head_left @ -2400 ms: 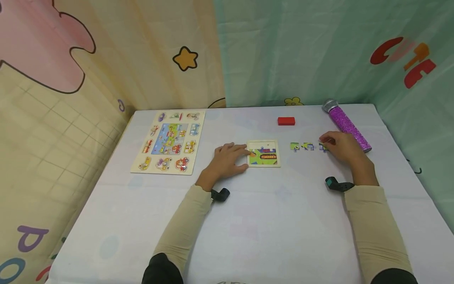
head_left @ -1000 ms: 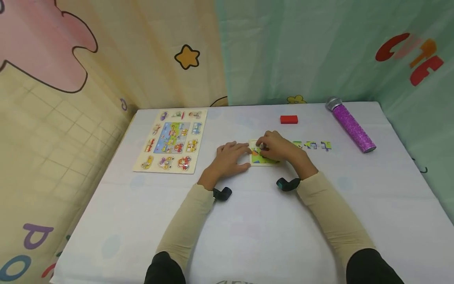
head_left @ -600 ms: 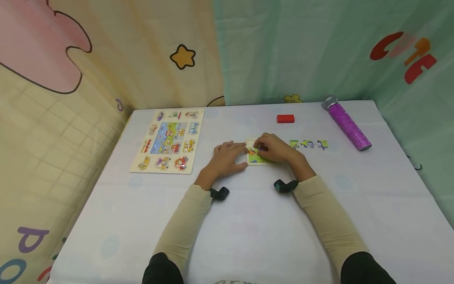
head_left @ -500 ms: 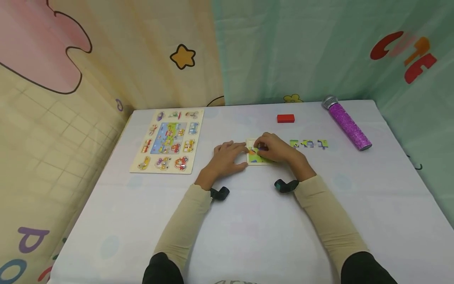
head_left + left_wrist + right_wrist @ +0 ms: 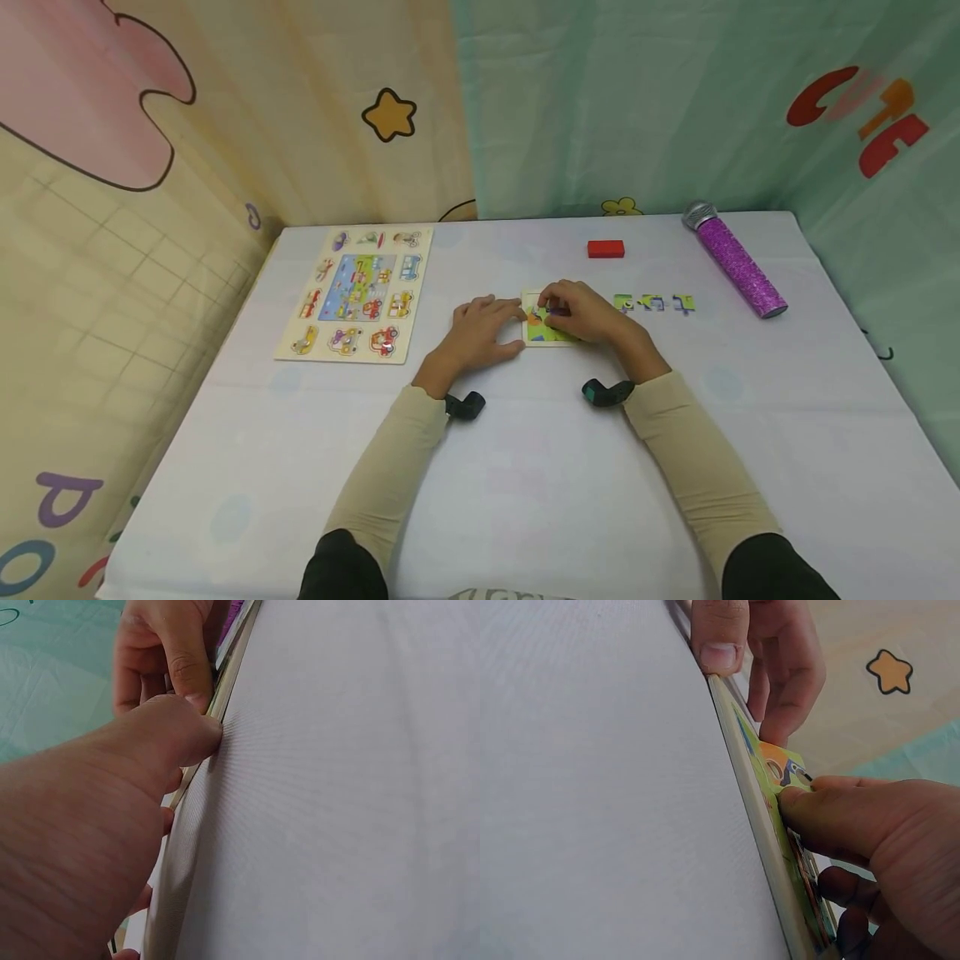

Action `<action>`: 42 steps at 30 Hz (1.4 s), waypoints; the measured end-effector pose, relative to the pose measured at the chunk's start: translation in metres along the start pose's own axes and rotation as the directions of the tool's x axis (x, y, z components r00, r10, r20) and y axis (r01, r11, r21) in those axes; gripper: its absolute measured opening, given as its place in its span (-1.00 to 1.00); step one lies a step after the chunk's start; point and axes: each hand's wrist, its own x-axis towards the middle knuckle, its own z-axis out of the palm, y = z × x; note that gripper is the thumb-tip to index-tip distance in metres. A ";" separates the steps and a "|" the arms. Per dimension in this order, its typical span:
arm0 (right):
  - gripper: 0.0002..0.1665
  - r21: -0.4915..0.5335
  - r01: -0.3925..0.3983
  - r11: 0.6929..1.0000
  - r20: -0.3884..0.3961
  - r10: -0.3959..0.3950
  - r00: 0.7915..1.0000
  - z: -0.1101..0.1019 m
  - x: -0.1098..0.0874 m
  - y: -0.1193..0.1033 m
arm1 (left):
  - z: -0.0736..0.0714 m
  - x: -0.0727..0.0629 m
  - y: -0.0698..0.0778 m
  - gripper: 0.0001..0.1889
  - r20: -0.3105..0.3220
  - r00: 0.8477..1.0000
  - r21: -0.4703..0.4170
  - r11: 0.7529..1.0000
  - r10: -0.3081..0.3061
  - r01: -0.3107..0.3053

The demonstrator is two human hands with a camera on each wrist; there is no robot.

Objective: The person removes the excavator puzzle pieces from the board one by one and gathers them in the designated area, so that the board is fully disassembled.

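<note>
In the head view a small wooden jigsaw board (image 5: 530, 298) with a green picture lies mid-table, partly hidden by both hands. My left hand (image 5: 480, 333) rests at its left side, fingers extended; the thumb touches the near corner and the index finger reaches the frame higher up. Over the board, my right hand (image 5: 588, 312) pinches a puzzle piece between thumb and index finger. The right wrist view shows this piece (image 5: 784, 765), green and orange, tilted up from the picture. Three loose puzzle pieces (image 5: 652, 302) lie in a row right of the board.
A larger wooden puzzle board (image 5: 412, 333) with vehicle shapes lies at the left. A red block (image 5: 606, 249) sits toward the back, and a glittery purple microphone (image 5: 742, 262) lies at the right. Printed curtains (image 5: 637, 108) stand behind the white table (image 5: 562, 483).
My right hand has come left from the row of loose pieces to the board, bringing a puzzle piece. It has stayed there over the last second. The left hand has kept its place.
</note>
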 end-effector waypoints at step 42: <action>-0.75 -0.063 -0.018 0.998 -0.055 0.015 0.998 0.001 -0.003 0.000 | -0.001 -0.002 0.001 -0.64 0.051 0.998 0.020 0.999 0.035 -0.036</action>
